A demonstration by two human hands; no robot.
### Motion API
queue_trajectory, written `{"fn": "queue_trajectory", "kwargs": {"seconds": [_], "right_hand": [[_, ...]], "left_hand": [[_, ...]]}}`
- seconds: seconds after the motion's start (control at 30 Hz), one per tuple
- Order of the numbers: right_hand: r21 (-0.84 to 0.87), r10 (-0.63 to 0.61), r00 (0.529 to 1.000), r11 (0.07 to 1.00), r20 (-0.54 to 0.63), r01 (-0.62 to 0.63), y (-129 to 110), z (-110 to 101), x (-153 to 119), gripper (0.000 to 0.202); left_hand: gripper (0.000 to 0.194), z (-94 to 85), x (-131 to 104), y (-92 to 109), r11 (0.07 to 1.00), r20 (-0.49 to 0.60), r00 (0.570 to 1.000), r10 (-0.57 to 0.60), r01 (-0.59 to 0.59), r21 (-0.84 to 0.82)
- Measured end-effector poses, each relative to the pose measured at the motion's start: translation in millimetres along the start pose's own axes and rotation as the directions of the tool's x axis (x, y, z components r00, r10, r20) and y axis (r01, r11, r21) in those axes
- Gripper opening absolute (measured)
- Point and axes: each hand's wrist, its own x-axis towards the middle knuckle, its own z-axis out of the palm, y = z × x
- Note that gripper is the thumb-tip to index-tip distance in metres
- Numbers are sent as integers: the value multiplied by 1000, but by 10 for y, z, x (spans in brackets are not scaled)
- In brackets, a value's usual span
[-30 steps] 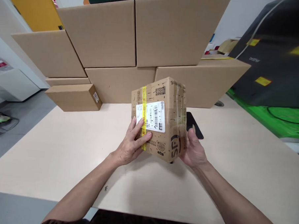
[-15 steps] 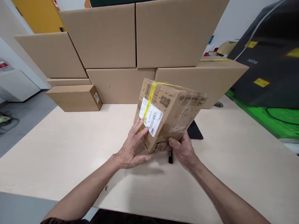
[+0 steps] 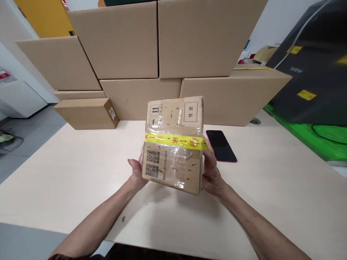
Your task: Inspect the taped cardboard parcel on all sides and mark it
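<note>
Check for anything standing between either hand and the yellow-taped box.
Nothing visible stands between them. The left hand meets the yellow-taped box on its left side, the right hand on its right. The phone lies on the table, beyond the right hand, not between it and the box.

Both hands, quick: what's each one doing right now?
Left hand: closed on the taped box, at its left side.
Right hand: closed on the same box, at its right side.

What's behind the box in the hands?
Behind the box, between left hand and right hand, lower cartons show past its top, the table past its sides. Anything on the table directly behind it is hidden.
</note>
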Motion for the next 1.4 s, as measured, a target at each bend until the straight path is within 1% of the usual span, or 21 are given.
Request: {"fn": "queue_trajectory", "kwargs": {"seconds": [0.1,0.17,0.23,0.3,0.33,0.4,0.47,0.53,0.6,0.67,0.73,0.77,0.83,0.9,0.93,1.0,1.07,1.17,1.23,1.3,1.4], "right_hand": [[-57,-159,986,986,-43,156,-3,-5,58,91],[-124,-234,971,966,-57,226,-15,-4,89,96],[-153,-252,965,959,-73,239,-32,-4,99,98],[-121,-200,976,974,-83,189,-54,-14,90,95],[-75,-146,986,987,-79,140,-65,-25,82,91],[74,-13,999,997,-42,16,-79,-55,69,80],[255,112,994,961,-14,-105,-84,-87,71,68],[423,223,974,886,-32,-189,-82,-113,88,61],[555,351,932,795,-91,-245,-79,-130,116,62],[655,487,859,703,-158,-278,-79,-136,151,66],[720,625,760,610,-179,-332,-78,-135,191,70],[744,682,716,555,-150,-372,-78,-133,212,70],[782,750,662,416,-5,-465,-77,-131,252,62],[804,738,654,282,165,-523,-77,-139,280,47],[813,721,656,232,226,-534,-77,-148,287,41],[825,706,651,170,280,-540,-72,-178,286,34],[833,726,627,139,282,-536,-54,-218,271,31],[849,785,584,153,207,-507,-5,-272,249,28],[849,799,588,220,125,-480,17,-287,248,30],[833,774,630,312,55,-456,8,-280,253,37],[790,703,711,447,-21,-420,-52,-246,250,57]], "left_hand": [[111,18,21,131,991,29,993,-113,115,-66],[98,-15,22,185,983,92,982,-166,173,-68],[82,-40,30,208,979,155,969,-191,200,-43],[72,-38,51,212,979,178,965,-192,200,-28],[70,-28,63,210,981,176,967,-183,191,-28],[68,-8,88,198,985,160,974,-160,167,-34],[69,2,104,179,987,136,979,-150,156,-36],[77,-3,111,152,985,107,982,-157,164,-57],[87,-18,114,117,978,94,980,-176,185,-98],[94,-40,119,80,969,94,977,-193,205,-140],[95,-75,127,42,960,92,975,-204,218,-175],[93,-98,130,24,957,93,974,-207,221,-190],[83,-155,133,-11,949,107,971,-213,232,-212],[68,-220,132,-38,945,123,969,-216,239,-223],[63,-251,131,-48,944,126,968,-217,241,-225],[57,-299,135,-53,944,122,968,-220,242,-222],[55,-320,152,-39,942,120,964,-235,257,-216],[55,-298,215,10,940,78,965,-251,263,-216],[59,-267,270,46,951,8,970,-241,238,-198],[66,-243,314,74,964,-48,973,-225,215,-156],[82,-236,331,109,978,-21,984,-179,175,-111]]}}
